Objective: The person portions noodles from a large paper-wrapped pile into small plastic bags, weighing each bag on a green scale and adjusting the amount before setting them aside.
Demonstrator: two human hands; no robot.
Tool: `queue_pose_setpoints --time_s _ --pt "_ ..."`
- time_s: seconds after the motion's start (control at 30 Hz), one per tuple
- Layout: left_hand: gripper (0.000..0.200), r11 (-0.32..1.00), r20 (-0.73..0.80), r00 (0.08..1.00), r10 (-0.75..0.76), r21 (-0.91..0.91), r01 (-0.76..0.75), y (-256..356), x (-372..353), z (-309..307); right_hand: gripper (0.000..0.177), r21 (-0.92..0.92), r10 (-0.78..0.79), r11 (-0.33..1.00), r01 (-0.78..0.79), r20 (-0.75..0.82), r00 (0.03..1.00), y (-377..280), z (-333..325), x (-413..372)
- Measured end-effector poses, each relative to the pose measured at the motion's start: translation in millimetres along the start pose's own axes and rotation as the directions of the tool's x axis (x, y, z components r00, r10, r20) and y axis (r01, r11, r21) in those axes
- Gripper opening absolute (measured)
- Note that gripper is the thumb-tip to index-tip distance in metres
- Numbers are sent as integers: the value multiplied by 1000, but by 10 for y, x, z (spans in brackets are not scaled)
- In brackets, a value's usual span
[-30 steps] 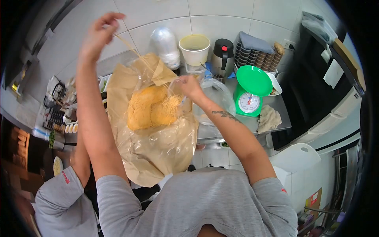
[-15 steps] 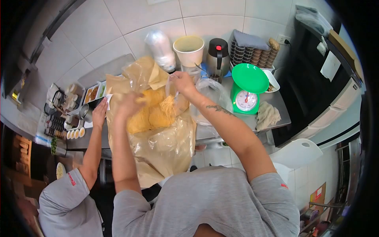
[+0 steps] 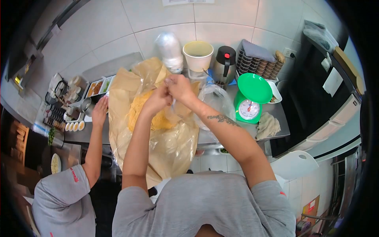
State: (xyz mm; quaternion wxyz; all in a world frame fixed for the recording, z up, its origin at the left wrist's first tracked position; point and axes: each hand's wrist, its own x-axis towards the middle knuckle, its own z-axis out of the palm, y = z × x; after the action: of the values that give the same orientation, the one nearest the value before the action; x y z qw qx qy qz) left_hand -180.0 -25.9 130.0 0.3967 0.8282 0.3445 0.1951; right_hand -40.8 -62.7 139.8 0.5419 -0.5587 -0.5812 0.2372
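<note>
My left hand (image 3: 158,101) and my right hand (image 3: 179,88) meet above the worktable, fingers pinched together at the top of a small clear plastic bag (image 3: 176,112). What lies between the fingertips is partly hidden. Below them, yellow noodles (image 3: 138,112) lie heaped on brown paper with a clear plastic liner (image 3: 158,146). My left forearm covers part of the heap. To the right of my hands, a larger clear plastic bag (image 3: 215,103) rests on the table.
A green dial scale (image 3: 248,108) stands at right, beside a crumpled cloth (image 3: 268,125). Behind are a white tub (image 3: 198,57), a thermal jug (image 3: 225,65) and stacked dark cups (image 3: 254,63). At left, a co-worker's hand (image 3: 100,110) is near food trays (image 3: 94,87) and halved eggs (image 3: 75,126).
My left hand has moved from over the noodles to the right, joining my right hand at the small bag. The loose noodle strands beside the bag no longer show. The view has shifted slightly.
</note>
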Motion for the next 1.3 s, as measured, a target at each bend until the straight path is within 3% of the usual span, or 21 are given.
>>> queue_pose_setpoints --time_s 0.03,0.13,0.23,0.33,0.4,0.47,0.57,0.6,0.63,0.8,1.0,1.1,1.2,1.3 --pt "29 972 118 992 51 221 -76 1 30 5 21 15 -8 1000 8 -27 1000 5 -1 42" --pt "29 960 -9 999 51 275 -46 292 -62 -244 19 86 29 996 -26 -25 999 -60 -151 83" --pt "34 979 -381 923 52 -163 -123 538 -278 -563 20 241 73 968 -67 -17 997 -197 -350 72" --pt "34 981 -279 960 -19 -190 -36 249 -340 -539 20 331 24 944 2 -76 997 -329 -485 166" --pt "30 985 -13 996 -85 -149 82 129 -390 -288 21 337 -15 940 48 -100 995 -521 -697 240" --pt "27 967 77 995 -61 -241 78 -238 -338 -78 21 320 -31 942 96 -203 979 -651 -934 356" --pt "29 970 -54 990 -131 -211 117 -775 -361 -37 21 288 -60 944 162 -332 941 -749 -1410 475" --pt "29 984 -106 982 -156 73 165 -933 -401 -7 21 273 -74 944 185 -370 926 -741 -1575 497" --pt "30 914 -166 973 -159 348 208 -1059 -455 17 21 257 -81 947 194 -392 916 -716 -1722 519" --pt "22 905 -251 926 -282 250 343 -1151 -632 -64 21 86 -163 971 222 -441 882 -482 -2275 399" --pt "12 893 -209 978 11 442 85 -1169 -488 6 21 -101 -191 981 163 -423 886 214 -2618 -157" --pt "11 886 -190 969 158 461 -54 -1112 -426 48 23 -84 -14 996 -16 -341 940 172 -2700 -504" --pt "10 898 -270 955 120 440 12 -777 -355 149 25 -151 50 983 -105 -331 942 208 -2693 -705" --pt "9 882 -297 953 64 463 85 -834 -246 217 33 -206 100 963 -171 -314 944 178 -2644 -888"
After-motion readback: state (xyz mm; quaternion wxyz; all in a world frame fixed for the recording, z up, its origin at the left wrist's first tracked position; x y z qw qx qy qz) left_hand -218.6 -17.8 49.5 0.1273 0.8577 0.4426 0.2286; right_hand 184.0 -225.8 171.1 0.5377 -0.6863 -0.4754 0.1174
